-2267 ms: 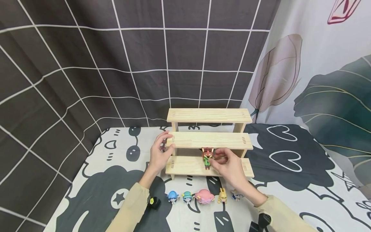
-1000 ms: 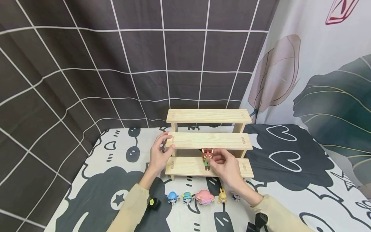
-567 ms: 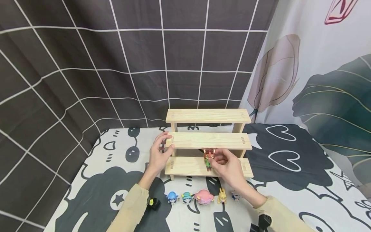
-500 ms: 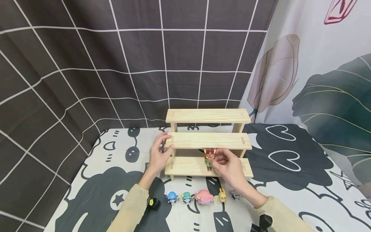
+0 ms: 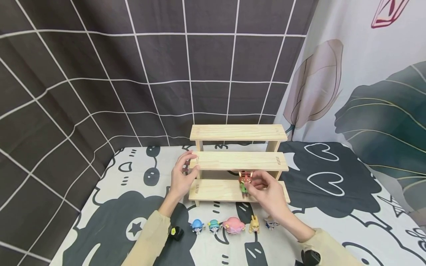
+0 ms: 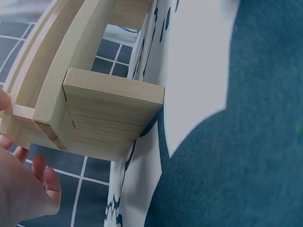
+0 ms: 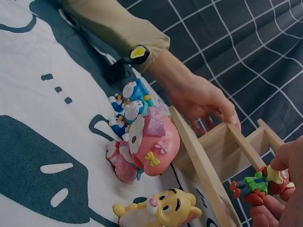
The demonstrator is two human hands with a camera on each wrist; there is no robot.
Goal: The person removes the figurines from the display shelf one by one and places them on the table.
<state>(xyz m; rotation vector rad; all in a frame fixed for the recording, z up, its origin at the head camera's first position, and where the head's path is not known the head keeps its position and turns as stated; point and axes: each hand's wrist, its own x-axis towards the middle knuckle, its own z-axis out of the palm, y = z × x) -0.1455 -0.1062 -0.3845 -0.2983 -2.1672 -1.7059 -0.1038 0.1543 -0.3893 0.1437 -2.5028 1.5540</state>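
Note:
A pale wooden three-step display stand (image 5: pixel 237 160) stands on the patterned cloth. At the left end of its middle step, my left hand (image 5: pixel 181 180) grips the board, thumb in front and fingers behind. My right hand (image 5: pixel 270 193) pinches a small fox figurine (image 5: pixel 244 180) between thumb and fingers. The figurine is upright in front of the middle step, with its feet close over the bottom step (image 5: pixel 214 190). In the right wrist view the fox figurine (image 7: pixel 258 186) shows a green shirt and reddish head, partly covered by my fingers.
A row of figurines lies before the stand: a blue-hatted one (image 5: pixel 198 226), a teal-hatted one (image 5: pixel 214 225), a large pink one (image 5: pixel 234 225), a yellow rabbit-like one (image 5: pixel 254 224) and a partly hidden one (image 5: pixel 271 222). A dark checked curtain (image 5: pixel 213 59) hangs behind.
My right hand has shifted a little to the right along the bottom step with the fox figurine. My left hand keeps its place on the middle step's left end.

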